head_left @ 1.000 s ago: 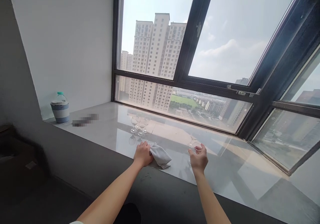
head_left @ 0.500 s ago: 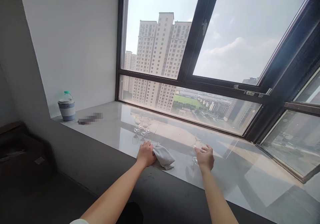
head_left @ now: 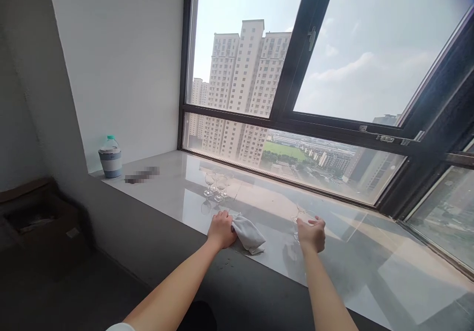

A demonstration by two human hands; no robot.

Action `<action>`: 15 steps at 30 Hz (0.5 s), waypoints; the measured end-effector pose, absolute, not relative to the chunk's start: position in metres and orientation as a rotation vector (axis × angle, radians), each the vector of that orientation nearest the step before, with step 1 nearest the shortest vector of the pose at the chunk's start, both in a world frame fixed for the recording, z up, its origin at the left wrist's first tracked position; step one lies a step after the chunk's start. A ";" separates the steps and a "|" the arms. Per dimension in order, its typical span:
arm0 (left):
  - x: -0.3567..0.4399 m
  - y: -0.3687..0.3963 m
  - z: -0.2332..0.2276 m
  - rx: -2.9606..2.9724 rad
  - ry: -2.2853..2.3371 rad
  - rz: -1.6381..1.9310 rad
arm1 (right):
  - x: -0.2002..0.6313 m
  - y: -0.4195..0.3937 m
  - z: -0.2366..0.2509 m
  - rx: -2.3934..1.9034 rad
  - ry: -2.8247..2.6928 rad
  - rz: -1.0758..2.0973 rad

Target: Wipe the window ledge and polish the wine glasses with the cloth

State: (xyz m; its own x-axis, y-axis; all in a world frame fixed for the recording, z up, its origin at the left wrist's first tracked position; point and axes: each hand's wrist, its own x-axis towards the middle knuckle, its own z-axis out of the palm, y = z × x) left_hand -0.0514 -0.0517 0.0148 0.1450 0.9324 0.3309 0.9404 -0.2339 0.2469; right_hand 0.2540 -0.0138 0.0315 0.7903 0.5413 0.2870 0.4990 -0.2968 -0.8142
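Observation:
My left hand [head_left: 221, 231] is closed at the front edge of the sill, gripping a light grey cloth [head_left: 249, 233] that spreads out to its right. Further right, the thumb and fingers of my right hand [head_left: 311, 234] curve around a clear wine glass [head_left: 300, 207]. This glass is upright, its bowl and stem partly hidden behind the hand. Beyond my left hand, several more stemmed glasses [head_left: 219, 188] stand in a tight group on the glossy sill.
A blue and white cup [head_left: 111, 163] and a bottle with a green cap [head_left: 110, 137] stand at the sill's left end, near a blurred-out object [head_left: 142, 175]. Dark window frames [head_left: 296, 128] border the pale sill [head_left: 166, 193]. A cardboard box [head_left: 48, 227] sits low on the left.
My view has turned slightly left, so everything appears shifted to the right. Both hands keep nearly the same places at the cloth and the wine glass.

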 end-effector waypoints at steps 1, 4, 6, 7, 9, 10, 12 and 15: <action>-0.051 -0.052 0.015 -2.361 -1.932 -0.661 | 0.255 -0.013 0.032 -1.949 -0.785 0.049; -0.051 -0.052 0.015 -2.350 -1.939 -0.656 | 0.257 -0.010 0.032 -1.949 -0.786 0.050; -0.051 -0.052 0.016 -2.344 -1.950 -0.644 | 0.258 -0.008 0.031 -1.945 -0.785 0.054; -0.051 -0.052 0.016 -2.344 -1.954 -0.638 | 0.259 -0.006 0.030 -1.941 -0.784 0.053; -0.051 -0.052 0.016 -2.350 -1.955 -0.632 | 0.260 -0.004 0.028 -1.933 -0.784 0.047; -0.051 -0.052 0.016 -2.353 -1.956 -0.632 | 0.261 -0.003 0.027 -1.931 -0.782 0.042; -0.051 -0.052 0.015 -2.350 -1.953 -0.642 | 0.261 -0.001 0.026 -1.932 -0.779 0.038; -0.051 -0.051 0.014 -2.350 -1.936 -0.663 | 0.261 0.000 0.026 -1.932 -0.775 0.039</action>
